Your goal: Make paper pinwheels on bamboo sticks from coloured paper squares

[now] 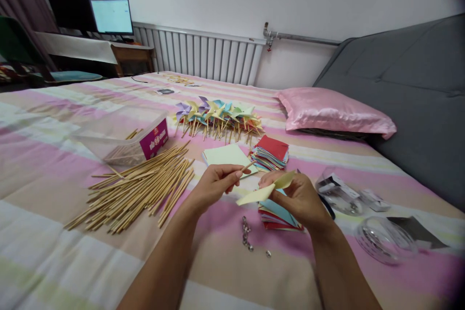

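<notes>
Currently, the L fingers pinch 1 wooden stick & the R fingers press 1 pale-yellow paper into a bend; some R fingers are hidden, so can't tell their exact grip. Both pcs are up over the bed, close together, no clear contact. Best handled w/ light pressure on the paper, to avoid stray creases, & a firm, steady pinch on the stick.

Counts, going outward: approx. 8 small metal bits, 1 of them set apart; 3 paper piles, i.e. blue-topped stack under the R fingers, red-topped stack, light-green pile. L side: 1 stick heap, dozens, too overlapped to count, beside 1 clear tub w/ more sticks. Farther: 1 pinwheel bunch, exact no. unclear; 2 round containers at R; 1 pink pillow; 2 monitors.
</notes>
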A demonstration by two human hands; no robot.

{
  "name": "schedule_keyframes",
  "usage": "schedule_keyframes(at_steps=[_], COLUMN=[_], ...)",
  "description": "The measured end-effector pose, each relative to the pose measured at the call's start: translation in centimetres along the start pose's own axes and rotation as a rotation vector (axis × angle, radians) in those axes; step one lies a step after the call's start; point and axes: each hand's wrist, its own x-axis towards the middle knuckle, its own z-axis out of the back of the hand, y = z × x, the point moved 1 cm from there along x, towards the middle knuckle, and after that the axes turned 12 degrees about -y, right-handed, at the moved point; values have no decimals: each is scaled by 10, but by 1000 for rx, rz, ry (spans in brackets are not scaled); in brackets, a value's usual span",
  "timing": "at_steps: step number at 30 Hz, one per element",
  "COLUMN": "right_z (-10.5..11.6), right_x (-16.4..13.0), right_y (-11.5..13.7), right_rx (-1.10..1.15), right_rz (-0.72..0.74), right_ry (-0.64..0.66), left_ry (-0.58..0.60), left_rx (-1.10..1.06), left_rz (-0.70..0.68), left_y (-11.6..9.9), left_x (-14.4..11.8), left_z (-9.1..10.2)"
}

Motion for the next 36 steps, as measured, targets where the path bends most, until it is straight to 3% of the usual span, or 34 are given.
schedule_keyframes(at_steps=[6,11,14,25,36], right_z=[-1,-2,-2,-5,-5], right_x=[1,0,1,1,0], right_y=[21,21,19,16,16], right_rx=[-303,-357,-358,-381,-386], right_rz=[321,438,463,429,462], right_ry=[-114,-175,-212,-218,-240], left_ry=[70,72,85,93,121], left_rx=[180,208,168,180,96], left_rz=[-217,-141,-92,-187,-141], left_y=[-25,-28,-26,-25,-25], left_x=[-6,-10,-11,-11,-12], left_z=[13,15,14,16,14])
